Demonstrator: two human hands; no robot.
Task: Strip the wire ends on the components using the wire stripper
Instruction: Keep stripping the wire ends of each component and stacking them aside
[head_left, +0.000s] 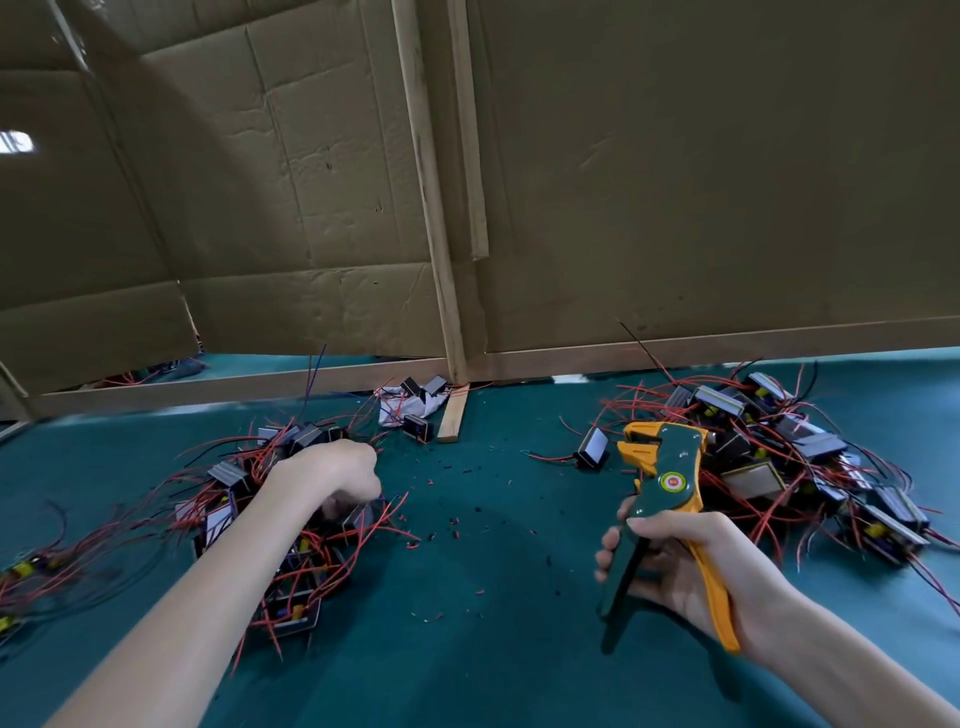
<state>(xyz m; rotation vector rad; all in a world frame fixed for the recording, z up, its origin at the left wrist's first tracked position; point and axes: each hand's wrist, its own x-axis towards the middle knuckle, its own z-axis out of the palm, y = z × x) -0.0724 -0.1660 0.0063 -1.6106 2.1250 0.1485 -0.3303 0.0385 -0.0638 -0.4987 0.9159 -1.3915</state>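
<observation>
Two hands work over a teal table mat (493, 660), and between them there is just one wire stripper (670, 467). The right hand (680, 561) has its fingers and thumb wrapped round the tool's two handles, one dark green and one yellow, which stand spread apart. The stripper is held upright above the mat right of centre, its yellow-tipped head pointing up and to the left, with a round red and green badge at the pivot. Two large heaps of components lie on the mat: the left heap (249, 499) and the right heap (779, 457), each a tangle of small dark blocks with grey tops and mostly red wires, too many to count. The left hand (332, 483) reaches down into the left heap with its fingers curled; motion blur hides whether it has hold of anything. One single component (595, 447) sits apart, just left of the stripper's head. About three more (418, 415) lie by a short wooden strip (452, 415) at the back. Many tiny insulation scraps (457, 519) dot the mat between the hands. Cardboard panels (311, 182) stand behind.
</observation>
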